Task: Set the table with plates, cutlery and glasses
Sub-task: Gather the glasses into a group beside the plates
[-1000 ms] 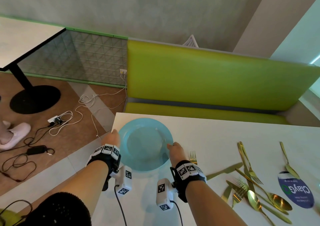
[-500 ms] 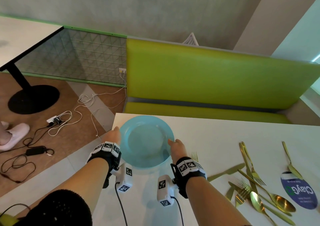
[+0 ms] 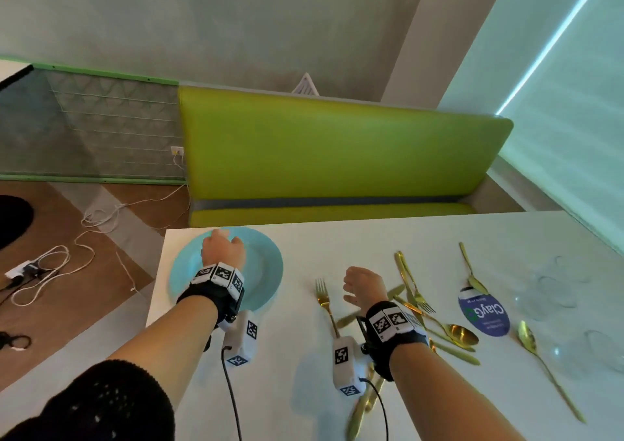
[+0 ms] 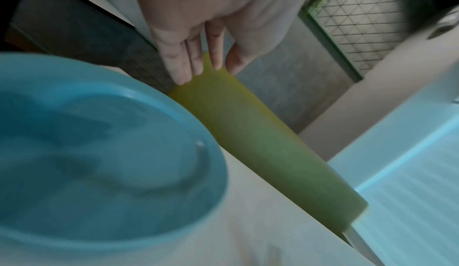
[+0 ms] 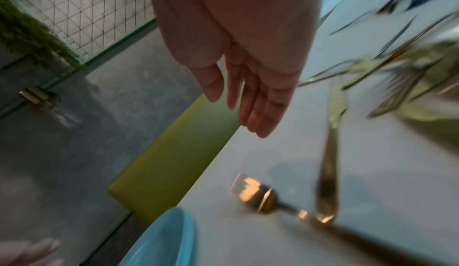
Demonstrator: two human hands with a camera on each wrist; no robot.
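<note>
A light blue plate (image 3: pixel 265 267) lies flat on the white table (image 3: pixel 337 245) at its far left corner. My left hand (image 3: pixel 221 250) hovers over the plate with straight fingers (image 4: pixel 185 62) and holds nothing; the plate (image 4: pixel 99 152) shows below it. My right hand (image 3: pixel 361 283) is open above the table, right of the plate, fingers (image 5: pixel 258 109) extended and empty. A gold fork (image 3: pixel 325 300) lies just left of it, and a gold knife (image 5: pixel 327 164) lies beside the fork (image 5: pixel 253 193). Several gold forks, knives and spoons (image 3: pixel 425 309) lie in a loose pile to its right.
Clear glasses (image 3: pixel 557 282) stand at the table's right, near a round blue sticker (image 3: pixel 483 312) and a long gold spoon (image 3: pixel 540 359). A green bench (image 3: pixel 337 150) runs behind the table. Cables (image 3: pixel 50 265) lie on the floor to the left.
Both hands carried the plate above the table; now it lies on the far left corner and both have let go. My right hand has moved right toward the cutlery.
</note>
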